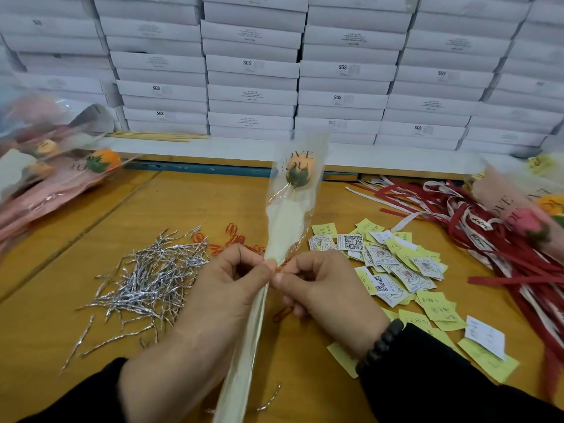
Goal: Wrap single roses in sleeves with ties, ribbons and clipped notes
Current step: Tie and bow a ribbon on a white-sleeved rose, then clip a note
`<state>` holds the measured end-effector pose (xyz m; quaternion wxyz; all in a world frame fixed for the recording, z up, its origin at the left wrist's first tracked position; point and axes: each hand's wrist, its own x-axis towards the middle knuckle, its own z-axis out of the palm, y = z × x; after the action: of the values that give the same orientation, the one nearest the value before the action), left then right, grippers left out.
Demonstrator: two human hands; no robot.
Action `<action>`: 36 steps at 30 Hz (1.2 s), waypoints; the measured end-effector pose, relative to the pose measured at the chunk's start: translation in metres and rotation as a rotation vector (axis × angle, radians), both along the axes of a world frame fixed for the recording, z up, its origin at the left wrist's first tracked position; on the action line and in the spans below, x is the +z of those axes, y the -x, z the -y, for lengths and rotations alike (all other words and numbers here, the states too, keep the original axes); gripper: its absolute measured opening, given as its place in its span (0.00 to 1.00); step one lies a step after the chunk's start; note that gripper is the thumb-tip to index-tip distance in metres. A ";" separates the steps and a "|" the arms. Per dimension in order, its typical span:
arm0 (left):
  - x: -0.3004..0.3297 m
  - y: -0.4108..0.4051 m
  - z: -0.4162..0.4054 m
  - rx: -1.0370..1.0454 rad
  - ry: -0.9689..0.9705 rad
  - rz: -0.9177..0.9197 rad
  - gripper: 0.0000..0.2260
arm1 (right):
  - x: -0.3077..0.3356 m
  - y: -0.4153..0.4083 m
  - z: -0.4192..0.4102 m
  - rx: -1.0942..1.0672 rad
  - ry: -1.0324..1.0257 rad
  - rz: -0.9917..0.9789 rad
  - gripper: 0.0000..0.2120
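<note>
pinching the sleeve (287, 227) neck w/ both hands: left hand (235, 282) & right hand (320, 285), fingers curled tight. orange rose (297, 174) inside, upright.

— What text do I see here?
— I read "SGS" on the white boxes (251, 63), and "LOVE YOU" on the clear sleeve (297, 161). The QR card (353, 242) has a code only.

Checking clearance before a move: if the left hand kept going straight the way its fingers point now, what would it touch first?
The left hand points right, pinching the sleeve. Beyond that it would probably meet the right hand first, their fingertips nearly touching.
</note>
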<state>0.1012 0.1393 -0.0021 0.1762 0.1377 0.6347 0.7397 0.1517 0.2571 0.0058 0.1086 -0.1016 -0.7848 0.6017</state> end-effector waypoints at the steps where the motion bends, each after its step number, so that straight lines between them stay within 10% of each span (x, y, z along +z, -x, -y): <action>1: 0.000 0.000 0.000 0.000 0.011 -0.003 0.05 | -0.001 0.000 0.000 -0.009 -0.034 0.000 0.08; 36: 0.008 -0.006 -0.002 -0.184 -0.032 0.238 0.07 | -0.011 0.008 -0.014 -0.194 0.453 -0.208 0.14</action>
<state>0.1070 0.1413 0.0062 0.3148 0.1096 0.5822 0.7416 0.1441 0.2707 -0.0048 0.2202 -0.1358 -0.6012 0.7560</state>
